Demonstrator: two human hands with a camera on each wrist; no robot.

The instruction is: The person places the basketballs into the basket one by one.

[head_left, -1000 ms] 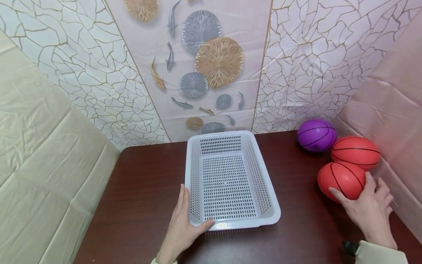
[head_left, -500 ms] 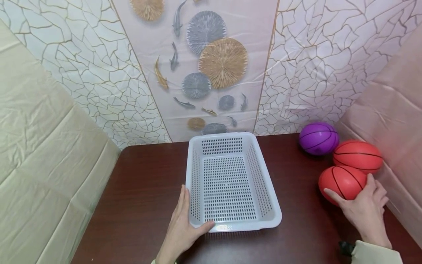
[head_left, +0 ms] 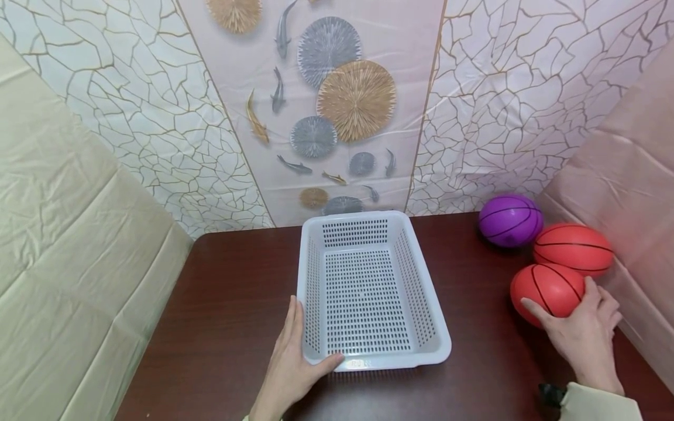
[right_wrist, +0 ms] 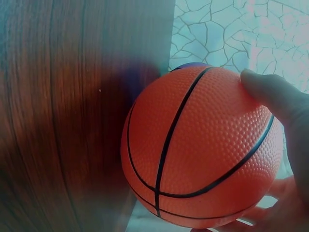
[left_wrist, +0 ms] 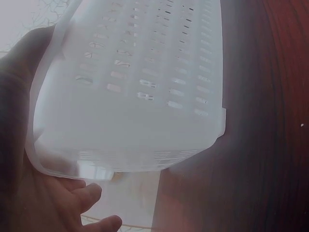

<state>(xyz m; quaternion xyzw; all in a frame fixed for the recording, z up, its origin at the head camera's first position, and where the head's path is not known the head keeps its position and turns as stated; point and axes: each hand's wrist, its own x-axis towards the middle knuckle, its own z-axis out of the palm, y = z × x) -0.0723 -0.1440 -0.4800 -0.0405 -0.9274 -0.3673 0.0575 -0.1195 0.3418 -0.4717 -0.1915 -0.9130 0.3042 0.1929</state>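
My right hand [head_left: 584,336] holds a small red basketball [head_left: 544,292] from the near right side. Its thumb lies across the ball's near face and its fingers spread over the right side. The right wrist view shows the thumb against the pebbled basketball [right_wrist: 203,154], with the other fingers partly hidden behind it. At a light grey perforated plastic basket [head_left: 360,362], my left hand [head_left: 292,365] rests on the near left corner. The thumb lies over the front rim while straight fingers run along the left side. Nothing lies in the basket.
A second red basketball [head_left: 574,248] sits just behind the held one, beside the right-hand cloth wall [head_left: 626,193]. Farther back is a purple basketball [head_left: 509,220] near the patterned back wall [head_left: 474,117]. Everything stands on a dark reddish-brown wooden table [head_left: 231,304].
The head view has shifted slightly. My right hand has moved a little left against the red basketball, and its thumb lies farther left. My left hand stays at the basket corner.
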